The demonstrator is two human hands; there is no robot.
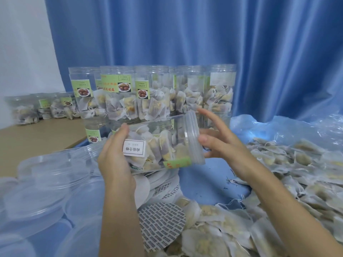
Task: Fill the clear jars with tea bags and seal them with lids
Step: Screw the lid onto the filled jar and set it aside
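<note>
A: The left hand (pixel 115 154) grips the jar (pixel 159 143), tipped sideways above the table's middle; the right hand (pixel 219 143) cups the lid (pixel 194 138), fingers loose.

B: Keep the lid square (threads cross easily), then twist until snug.

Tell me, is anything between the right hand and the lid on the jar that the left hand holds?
Nothing visible stands between them. The right hand is already at the lid, thumb against its rim, fingers spread above it. The left hand grips the jar, which lies tilted sideways.
</note>
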